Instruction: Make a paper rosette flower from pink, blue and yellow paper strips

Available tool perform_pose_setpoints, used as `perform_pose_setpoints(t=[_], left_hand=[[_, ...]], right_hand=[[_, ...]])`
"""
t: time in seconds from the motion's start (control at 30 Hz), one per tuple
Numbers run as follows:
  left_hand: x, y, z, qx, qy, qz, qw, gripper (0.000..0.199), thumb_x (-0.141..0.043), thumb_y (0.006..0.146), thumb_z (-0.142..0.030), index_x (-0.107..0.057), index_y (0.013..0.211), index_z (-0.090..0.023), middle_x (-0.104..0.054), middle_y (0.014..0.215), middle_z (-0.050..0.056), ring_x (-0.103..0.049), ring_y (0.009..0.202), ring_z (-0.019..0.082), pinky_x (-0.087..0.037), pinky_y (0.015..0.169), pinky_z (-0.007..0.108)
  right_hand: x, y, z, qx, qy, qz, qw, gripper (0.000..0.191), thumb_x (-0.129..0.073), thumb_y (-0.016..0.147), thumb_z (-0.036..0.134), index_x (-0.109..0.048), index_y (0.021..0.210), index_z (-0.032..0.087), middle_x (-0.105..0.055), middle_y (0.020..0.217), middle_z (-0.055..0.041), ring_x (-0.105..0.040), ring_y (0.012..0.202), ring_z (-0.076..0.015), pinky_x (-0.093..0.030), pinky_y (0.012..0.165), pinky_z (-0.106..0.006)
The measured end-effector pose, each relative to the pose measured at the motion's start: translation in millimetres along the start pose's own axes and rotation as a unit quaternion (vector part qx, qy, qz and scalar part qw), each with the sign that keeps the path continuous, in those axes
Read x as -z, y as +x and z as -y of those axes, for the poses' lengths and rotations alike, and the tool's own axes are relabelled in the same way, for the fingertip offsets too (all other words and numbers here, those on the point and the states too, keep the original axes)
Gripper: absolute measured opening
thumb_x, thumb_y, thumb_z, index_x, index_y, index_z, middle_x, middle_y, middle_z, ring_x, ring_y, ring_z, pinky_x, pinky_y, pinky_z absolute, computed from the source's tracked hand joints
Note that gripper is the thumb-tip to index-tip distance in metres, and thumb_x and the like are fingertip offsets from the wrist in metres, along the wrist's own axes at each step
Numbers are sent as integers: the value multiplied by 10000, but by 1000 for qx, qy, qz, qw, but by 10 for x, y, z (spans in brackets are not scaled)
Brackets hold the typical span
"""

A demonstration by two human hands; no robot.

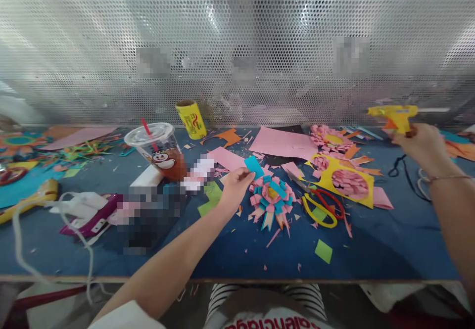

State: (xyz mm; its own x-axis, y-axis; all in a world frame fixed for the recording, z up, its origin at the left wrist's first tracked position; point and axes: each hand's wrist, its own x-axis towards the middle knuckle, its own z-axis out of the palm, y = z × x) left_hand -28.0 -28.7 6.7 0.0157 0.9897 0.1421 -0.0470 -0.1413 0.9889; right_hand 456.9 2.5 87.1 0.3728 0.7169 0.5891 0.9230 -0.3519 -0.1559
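Between the fingertips of my left hand is a small blue paper piece, pinched by its lower left edge. Just right of it lies a paper flower of pink and blue strips with a yellow centre. My right hand is raised at the far right, closed around the handle of a yellow glue gun. The gun's nozzle points left, and a pale glue stick juts out behind it. Scissors with one red and one yellow handle lie right of the flower, blades partly apart.
A lidded plastic cup with a red straw stands at left, near a yellow cardboard tube. Pink paper, yellow cut-out paper and scraps litter the blue table. A perforated metal panel rises behind. White cords hang at left.
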Motion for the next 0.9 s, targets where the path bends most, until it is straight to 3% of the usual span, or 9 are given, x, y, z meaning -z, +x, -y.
perform_pose_setpoints(t=[0.07,0.13,0.2,0.27,0.37,0.5,0.63,0.8,0.9], left_hand=[[1,7,24,-17,15,8,1000,199,-666,693,-342,-621,700,-149,-552,633,-12,-517,621,109,-454,640,238],[-3,11,35,-29,21,12,999,183,-661,697,-321,-595,698,-150,-544,624,-15,-515,610,106,-449,623,234],[-15,9,33,-35,14,15,999,170,-661,694,-295,-568,720,-155,-543,621,-21,-517,593,101,-441,598,226],[-35,-7,20,-36,2,24,999,179,-668,685,-275,-551,756,-160,-553,624,-25,-529,580,100,-430,570,217],[-82,-64,-8,-34,-14,44,998,202,-681,669,-264,-550,782,-160,-588,683,-14,-561,605,105,-440,566,215],[-166,-191,-38,-10,-30,94,995,206,-690,657,-252,-573,793,-152,-622,805,13,-590,673,111,-490,640,238],[-251,-318,-23,25,-30,137,990,203,-693,641,-250,-544,735,-150,-595,728,-3,-597,640,121,-507,619,254],[-300,-404,35,49,1,170,984,220,-683,673,-300,-545,748,-146,-583,721,8,-617,634,149,-536,619,303],[-291,-422,18,2,11,172,985,197,-669,694,-269,-507,709,-158,-578,723,14,-616,653,148,-531,632,296]], right_hand=[[193,-134,334,-89,210,82,970,93,-641,735,128,-590,717,52,-575,709,-159,-499,664,-122,-280,585,-352],[339,-365,689,-89,309,127,938,32,-518,808,99,-542,826,109,-566,716,-61,-534,596,-74,-330,571,-302],[444,-659,1036,-119,518,195,824,114,-501,793,55,-509,847,154,-553,757,-12,-575,604,-72,-396,576,-269],[517,-971,1353,-149,612,224,744,61,-542,793,126,-521,833,168,-589,813,-22,-588,582,-78,-435,512,-224],[557,-1395,1743,-151,676,277,666,211,-686,708,262,-546,847,186,-637,915,-41,-639,658,-121,-468,424,-180],[451,-1789,2077,-147,683,342,628,383,-784,594,302,-555,874,176,-639,1003,-59,-666,810,-172,-582,613,-274],[266,-2003,2211,-132,683,371,616,468,-807,547,323,-553,906,163,-656,920,-45,-648,705,-150,-576,676,-333],[139,-2140,2224,-92,647,374,658,361,-775,580,284,-540,832,177,-621,705,25,-586,564,-120,-524,557,-275],[135,-2154,2217,-74,646,355,672,275,-739,617,272,-530,768,176,-589,647,38,-541,531,-102,-472,518,-244]])
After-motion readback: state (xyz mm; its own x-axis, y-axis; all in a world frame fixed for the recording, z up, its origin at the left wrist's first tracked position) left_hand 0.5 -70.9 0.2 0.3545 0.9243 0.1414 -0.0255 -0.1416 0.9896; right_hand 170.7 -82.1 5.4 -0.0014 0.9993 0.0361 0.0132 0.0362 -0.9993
